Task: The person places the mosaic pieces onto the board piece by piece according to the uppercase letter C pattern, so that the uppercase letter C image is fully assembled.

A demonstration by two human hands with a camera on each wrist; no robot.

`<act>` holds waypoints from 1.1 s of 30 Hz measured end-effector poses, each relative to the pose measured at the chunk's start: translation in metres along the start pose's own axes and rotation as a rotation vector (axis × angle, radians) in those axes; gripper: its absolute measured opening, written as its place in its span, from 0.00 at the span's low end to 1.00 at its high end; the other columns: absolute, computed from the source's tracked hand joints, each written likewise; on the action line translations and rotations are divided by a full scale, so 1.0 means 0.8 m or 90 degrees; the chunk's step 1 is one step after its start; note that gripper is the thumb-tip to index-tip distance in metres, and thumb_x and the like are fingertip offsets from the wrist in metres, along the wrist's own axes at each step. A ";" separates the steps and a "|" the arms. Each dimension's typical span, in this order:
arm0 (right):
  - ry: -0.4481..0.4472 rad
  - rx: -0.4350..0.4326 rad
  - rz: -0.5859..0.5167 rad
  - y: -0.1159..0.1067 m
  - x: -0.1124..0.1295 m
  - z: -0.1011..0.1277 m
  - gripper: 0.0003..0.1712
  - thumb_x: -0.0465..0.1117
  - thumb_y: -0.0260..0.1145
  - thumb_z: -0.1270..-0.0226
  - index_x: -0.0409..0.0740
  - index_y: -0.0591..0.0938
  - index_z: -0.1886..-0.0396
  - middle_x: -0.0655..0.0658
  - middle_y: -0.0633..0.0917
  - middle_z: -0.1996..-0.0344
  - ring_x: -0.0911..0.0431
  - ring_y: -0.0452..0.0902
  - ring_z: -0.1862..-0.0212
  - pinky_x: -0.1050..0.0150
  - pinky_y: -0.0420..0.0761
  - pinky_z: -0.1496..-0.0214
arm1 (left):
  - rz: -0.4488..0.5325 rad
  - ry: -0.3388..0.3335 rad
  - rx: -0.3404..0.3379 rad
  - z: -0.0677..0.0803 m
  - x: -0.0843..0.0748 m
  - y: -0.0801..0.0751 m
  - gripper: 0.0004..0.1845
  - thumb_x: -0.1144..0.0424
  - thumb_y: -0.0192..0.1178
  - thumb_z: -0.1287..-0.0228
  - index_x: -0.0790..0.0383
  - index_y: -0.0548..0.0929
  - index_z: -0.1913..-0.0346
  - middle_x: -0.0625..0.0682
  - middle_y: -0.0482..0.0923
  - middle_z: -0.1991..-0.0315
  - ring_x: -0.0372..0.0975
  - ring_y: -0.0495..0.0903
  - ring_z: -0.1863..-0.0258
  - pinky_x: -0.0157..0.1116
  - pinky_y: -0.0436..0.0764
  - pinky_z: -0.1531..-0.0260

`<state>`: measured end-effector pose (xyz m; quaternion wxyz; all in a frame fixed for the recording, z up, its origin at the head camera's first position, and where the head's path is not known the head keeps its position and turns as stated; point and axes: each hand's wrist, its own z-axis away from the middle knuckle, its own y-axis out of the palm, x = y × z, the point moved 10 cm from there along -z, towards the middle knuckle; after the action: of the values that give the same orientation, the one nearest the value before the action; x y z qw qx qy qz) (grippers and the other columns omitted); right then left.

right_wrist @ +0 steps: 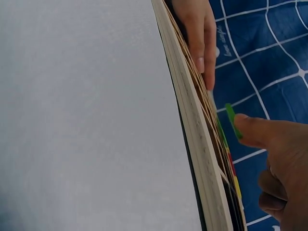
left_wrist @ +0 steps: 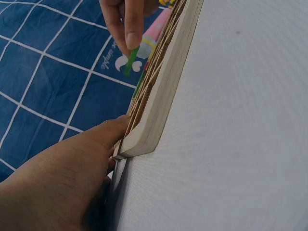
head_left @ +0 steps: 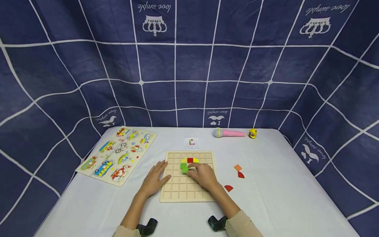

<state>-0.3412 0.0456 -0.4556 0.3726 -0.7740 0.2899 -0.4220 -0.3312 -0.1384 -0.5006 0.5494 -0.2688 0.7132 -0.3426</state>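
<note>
My right hand (head_left: pixel 204 176) pinches a green square tile (head_left: pixel 185 170) between thumb and fingertips, just above the wooden grid board (head_left: pixel 174 196). In the right wrist view that tile (right_wrist: pixel 234 121) stands tilted, edge-on, clear of the board. One green tile (head_left: pixel 183 165) lies in the grid; above it are a red square (head_left: pixel 190 160) and two yellow pieces (head_left: pixel 196 160) in a row. My left hand (head_left: pixel 153 179) rests along the board's left edge, fingers extended and thumb over the rim; the left wrist view shows this thumb (left_wrist: pixel 113 129) on the corner.
A pattern card (head_left: pixel 191 143) lies behind the board. To its right are an orange square (head_left: pixel 238 168), red quarter-round pieces (head_left: pixel 228 188), a pink toy microphone (head_left: pixel 232 133) and a yellow figurine (head_left: pixel 252 133). A vehicle puzzle board (head_left: pixel 116 156) lies at left.
</note>
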 end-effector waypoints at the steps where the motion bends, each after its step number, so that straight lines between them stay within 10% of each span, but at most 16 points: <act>1: 0.001 0.007 0.001 0.003 0.001 -0.001 0.15 0.55 0.66 0.48 0.53 0.84 0.63 0.53 0.85 0.75 0.66 0.67 0.81 0.72 0.70 0.80 | 0.001 -0.003 0.004 0.000 0.001 0.000 0.33 0.47 0.54 0.40 0.56 0.61 0.34 0.50 0.54 0.32 0.45 0.47 0.31 0.48 0.48 0.33; 7: -0.011 0.019 0.001 0.017 0.004 -0.001 0.14 0.53 0.67 0.48 0.53 0.85 0.65 0.53 0.85 0.65 0.59 0.81 0.62 0.64 0.80 0.64 | 0.006 -0.006 0.015 0.000 0.001 0.001 0.33 0.47 0.54 0.40 0.56 0.61 0.34 0.51 0.54 0.32 0.46 0.46 0.31 0.48 0.47 0.33; 19: -0.020 0.019 0.002 0.015 0.005 0.003 0.16 0.54 0.66 0.48 0.53 0.84 0.62 0.54 0.85 0.63 0.60 0.80 0.60 0.63 0.80 0.61 | -0.001 -0.011 0.013 0.000 0.004 0.002 0.34 0.46 0.54 0.40 0.55 0.61 0.34 0.50 0.54 0.32 0.45 0.47 0.31 0.48 0.48 0.33; 25: 0.005 0.006 -0.009 -0.024 -0.013 0.020 0.16 0.54 0.66 0.48 0.55 0.83 0.59 0.54 0.80 0.85 0.65 0.64 0.83 0.69 0.69 0.80 | 0.003 0.005 0.001 0.000 0.001 0.001 0.33 0.47 0.55 0.40 0.57 0.62 0.34 0.51 0.55 0.32 0.46 0.48 0.31 0.48 0.49 0.33; 33: 0.036 -0.031 0.003 -0.086 -0.056 0.070 0.16 0.54 0.68 0.51 0.57 0.84 0.61 0.62 0.71 0.90 0.70 0.55 0.85 0.75 0.60 0.84 | 0.006 0.009 -0.003 0.001 0.001 0.001 0.33 0.48 0.55 0.41 0.57 0.62 0.34 0.51 0.55 0.32 0.45 0.48 0.31 0.45 0.47 0.32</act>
<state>-0.3043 0.1363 -0.4393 0.3463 -0.7697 0.3124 -0.4360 -0.3309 -0.1383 -0.5020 0.5455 -0.2643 0.7190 -0.3399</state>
